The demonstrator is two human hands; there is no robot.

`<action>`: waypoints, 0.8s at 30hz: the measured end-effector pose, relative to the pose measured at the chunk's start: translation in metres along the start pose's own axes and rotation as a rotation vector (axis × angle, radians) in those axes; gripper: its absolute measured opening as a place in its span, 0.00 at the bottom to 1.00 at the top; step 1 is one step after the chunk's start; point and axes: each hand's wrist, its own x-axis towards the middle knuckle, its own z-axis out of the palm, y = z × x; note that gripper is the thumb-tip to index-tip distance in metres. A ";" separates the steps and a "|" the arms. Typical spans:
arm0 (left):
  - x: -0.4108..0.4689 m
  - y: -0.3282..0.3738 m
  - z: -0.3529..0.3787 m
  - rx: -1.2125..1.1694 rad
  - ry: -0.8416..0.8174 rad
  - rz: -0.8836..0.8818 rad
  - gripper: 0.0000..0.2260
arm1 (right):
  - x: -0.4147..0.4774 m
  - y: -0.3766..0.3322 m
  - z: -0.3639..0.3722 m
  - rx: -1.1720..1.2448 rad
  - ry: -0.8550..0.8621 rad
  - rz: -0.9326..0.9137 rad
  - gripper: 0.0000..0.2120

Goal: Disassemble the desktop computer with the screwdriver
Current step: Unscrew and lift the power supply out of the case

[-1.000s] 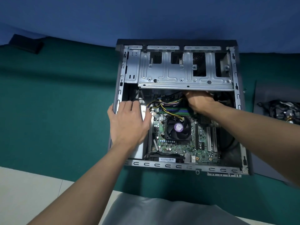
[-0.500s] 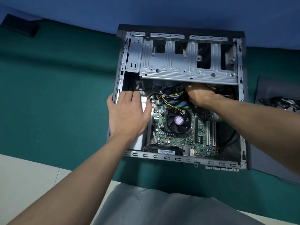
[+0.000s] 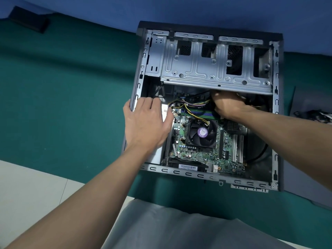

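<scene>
Left hand (image 3: 145,123) and right hand (image 3: 228,106) on 2 bare forearms (image 3: 80,194); grey garment (image 3: 179,227) (smooth) below.

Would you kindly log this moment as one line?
left hand flat on computer case wall | right hand under drive cage, grip hidden | motherboard in place

The open computer case (image 3: 139,81) lies flat on a green mat (image 3: 62,96). The left hand (image 3: 145,123) rests on the case's wall at 9 o'clock. Its fingers are straight and its thumb is near the coloured wires (image 3: 190,106). The right hand (image 3: 228,105) reaches in from 3 o'clock and goes under the grey metal tray (image 3: 197,69) at 12 o'clock, where its fingers are hidden. In the middle a black fan (image 3: 201,133) with a purple sticker sits on the green board (image 3: 197,155). A black block (image 3: 29,21) lies far off at 10 o'clock. A grey cloth (image 3: 179,227) is at 6 o'clock.
</scene>
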 end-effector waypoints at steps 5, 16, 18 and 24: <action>0.001 0.001 -0.001 -0.014 -0.001 0.000 0.17 | 0.002 0.010 -0.014 0.014 -0.247 0.065 0.20; 0.000 0.001 -0.003 -0.016 -0.014 -0.006 0.17 | 0.003 0.009 0.001 0.049 -0.106 0.009 0.11; -0.001 0.001 -0.003 -0.013 -0.015 -0.003 0.18 | 0.003 0.007 0.009 0.022 -0.050 0.016 0.07; 0.000 0.000 -0.004 -0.024 -0.022 -0.010 0.18 | 0.006 0.012 0.001 0.038 -0.056 -0.023 0.16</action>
